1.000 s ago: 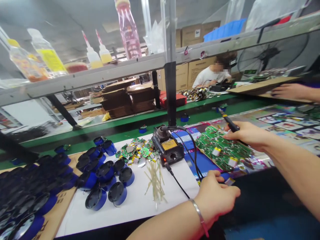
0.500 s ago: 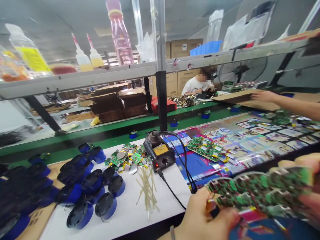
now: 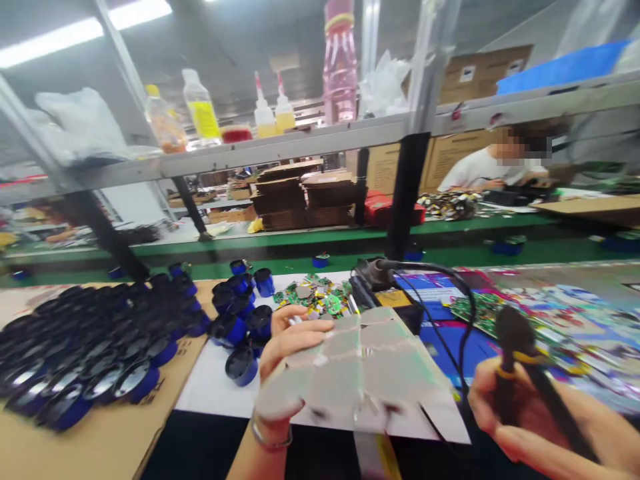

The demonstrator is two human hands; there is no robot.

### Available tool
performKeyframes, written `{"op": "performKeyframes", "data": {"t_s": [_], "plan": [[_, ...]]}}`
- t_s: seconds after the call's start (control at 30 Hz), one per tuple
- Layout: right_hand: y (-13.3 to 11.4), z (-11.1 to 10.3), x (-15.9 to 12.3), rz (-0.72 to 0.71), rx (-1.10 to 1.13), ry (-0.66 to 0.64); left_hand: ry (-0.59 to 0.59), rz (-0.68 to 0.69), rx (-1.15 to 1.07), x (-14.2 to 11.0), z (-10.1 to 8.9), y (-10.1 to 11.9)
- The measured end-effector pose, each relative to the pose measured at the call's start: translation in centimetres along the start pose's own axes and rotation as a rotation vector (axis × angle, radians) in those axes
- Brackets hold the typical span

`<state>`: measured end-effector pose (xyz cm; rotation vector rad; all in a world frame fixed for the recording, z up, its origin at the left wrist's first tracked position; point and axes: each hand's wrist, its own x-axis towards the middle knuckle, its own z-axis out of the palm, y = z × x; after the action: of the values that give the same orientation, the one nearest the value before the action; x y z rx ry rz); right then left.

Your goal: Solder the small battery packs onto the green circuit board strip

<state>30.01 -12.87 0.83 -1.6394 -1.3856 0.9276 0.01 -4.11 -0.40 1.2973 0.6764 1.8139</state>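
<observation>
My left hand [image 3: 287,350] grips a panel of joined circuit boards [image 3: 340,367] by its left side, pale back toward me. A yellow-edged strip hangs below the panel. In my right hand [image 3: 530,450] is a pair of dark pliers [image 3: 515,333] with orange-yellow bands, its head pointing up and apart from the panel. Motion blur hides whether the jaws are parted. Behind the panel lies a heap of small green circuit boards [image 3: 325,297]. The soldering station [image 3: 380,280] stands beside that heap, partly covered by the panel.
Many blue round housings [image 3: 140,380] crowd the cardboard [image 3: 110,447] at left; several more stand on the white sheet [image 3: 200,393]. A black cable [image 3: 470,320] loops near my right hand. Beyond runs a green conveyor [image 3: 350,263], under a shelf [image 3: 290,143] of bottles. A co-worker [image 3: 475,167] sits opposite.
My view has swung left. The board panel now shows its pale back instead of its green component side. My right hand has left the panel and holds pliers.
</observation>
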Motion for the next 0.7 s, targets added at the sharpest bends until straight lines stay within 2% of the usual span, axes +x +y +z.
{"op": "performKeyframes", "data": {"t_s": [0.07, 0.13, 0.2, 0.3, 0.5, 0.7], "plan": [[0.0, 1.3, 1.5, 0.026, -0.01, -0.124, 0.117, -0.155, -0.243, -0.2, 0.5, -1.2], [0.5, 2.4, 3.2, 0.075, -0.021, -0.135, 0.188, -0.297, -0.459, -0.3, 1.1, -2.1], [1.0, 3.3, 4.5, 0.123, -0.014, -0.127, 0.194, -0.392, -0.572, -0.4, 1.4, -2.4], [1.5, 4.2, 5.4, 0.136, -0.007, -0.166, 0.154, -0.436, -0.606, -0.5, 1.2, -2.4], [1.4, 5.1, 5.2, 0.111, -0.024, -0.312, 0.125, -0.511, -0.553, -0.8, 0.1, -2.9], [2.4, 4.5, 5.6, 0.126, -0.08, -0.333, 0.104, -0.514, -0.463, -1.0, -0.1, -3.3]]}}
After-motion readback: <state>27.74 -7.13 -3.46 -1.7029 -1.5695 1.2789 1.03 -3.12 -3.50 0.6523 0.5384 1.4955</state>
